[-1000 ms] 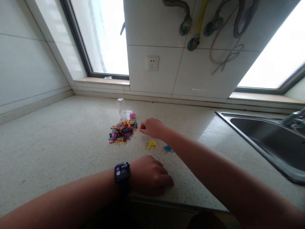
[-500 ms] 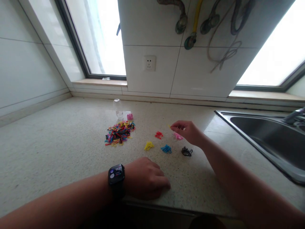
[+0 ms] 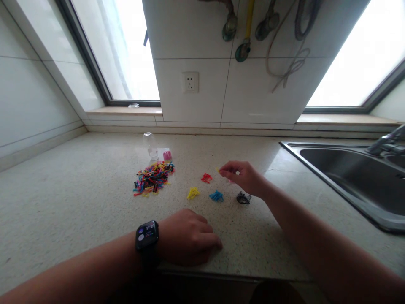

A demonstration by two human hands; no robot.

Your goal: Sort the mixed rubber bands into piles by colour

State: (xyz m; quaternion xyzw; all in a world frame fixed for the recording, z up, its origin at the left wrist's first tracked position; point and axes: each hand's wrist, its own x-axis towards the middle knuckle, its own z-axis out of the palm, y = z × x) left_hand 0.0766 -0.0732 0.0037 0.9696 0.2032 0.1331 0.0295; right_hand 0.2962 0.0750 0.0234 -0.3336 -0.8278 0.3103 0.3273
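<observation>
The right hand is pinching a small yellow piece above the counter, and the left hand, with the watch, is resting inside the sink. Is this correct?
Not quite. In the head view the left hand, with the watch, rests closed on the counter near its front edge, not inside the sink. The right hand does pinch a small yellow piece above the counter.

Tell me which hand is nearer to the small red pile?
Right. The right hand hovers just right of the small red pile; the left hand rests at the counter edge, farther away.
</observation>
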